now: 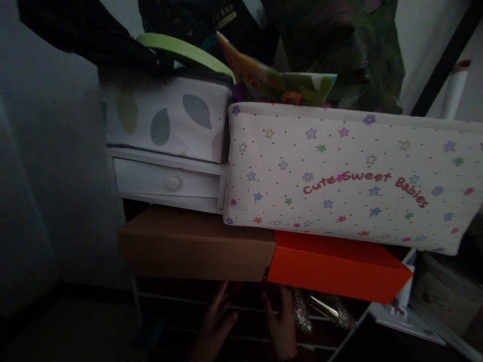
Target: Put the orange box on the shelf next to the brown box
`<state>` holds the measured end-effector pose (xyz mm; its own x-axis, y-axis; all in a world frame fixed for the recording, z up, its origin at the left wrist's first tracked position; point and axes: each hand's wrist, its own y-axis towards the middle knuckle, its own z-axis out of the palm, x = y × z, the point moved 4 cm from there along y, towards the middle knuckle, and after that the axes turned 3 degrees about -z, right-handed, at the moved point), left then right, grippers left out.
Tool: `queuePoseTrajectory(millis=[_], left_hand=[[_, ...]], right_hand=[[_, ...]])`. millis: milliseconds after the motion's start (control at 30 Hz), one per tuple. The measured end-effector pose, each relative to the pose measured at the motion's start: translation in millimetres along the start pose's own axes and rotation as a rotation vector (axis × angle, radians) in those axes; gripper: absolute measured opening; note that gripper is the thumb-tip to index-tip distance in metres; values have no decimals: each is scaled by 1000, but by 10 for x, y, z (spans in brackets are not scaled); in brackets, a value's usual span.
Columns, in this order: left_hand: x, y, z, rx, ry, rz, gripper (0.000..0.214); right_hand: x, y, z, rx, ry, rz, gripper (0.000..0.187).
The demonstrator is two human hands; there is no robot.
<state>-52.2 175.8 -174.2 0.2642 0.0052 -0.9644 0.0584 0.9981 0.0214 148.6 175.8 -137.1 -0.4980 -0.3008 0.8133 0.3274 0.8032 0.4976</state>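
Note:
My left hand (214, 322) and my right hand (279, 324) reach into the dark shelf space under two flat boxes, fingers spread upward. Whether they touch or hold anything there is hidden by the darkness. Just above them lie a brown cardboard box (196, 242) and an orange box (335, 269), side by side. On the orange box rests a long white fabric bin (339, 176) printed with stars and the words "Cute Sweet Babies". Shiny wrapped items (320, 306) lie right of my right hand.
A small white drawer unit (168, 182) sits on the brown box, with a leaf-print fabric case (166, 120) and a green lid (181, 50) on top. Colourful bags (279, 80) stick out of the bin. A grey wall stands left; white containers (441, 296) at lower right.

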Motion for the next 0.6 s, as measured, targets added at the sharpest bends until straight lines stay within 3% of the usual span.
queuePoseTrajectory(millis=[100,233,500,600], left_hand=[[-8,5,7,-18,32,14,77],[44,31,-21,-20,37,36,74],[73,59,-69,-39,145,12,75],[13,48,-49,-62,233,95,67]], right_hand=[[-162,-40,161,133,68,90,58],[-115,-114,268,200,70,79,62],[26,-145,265,282,27,60,63],[96,-127,184,319,-49,17,60]])
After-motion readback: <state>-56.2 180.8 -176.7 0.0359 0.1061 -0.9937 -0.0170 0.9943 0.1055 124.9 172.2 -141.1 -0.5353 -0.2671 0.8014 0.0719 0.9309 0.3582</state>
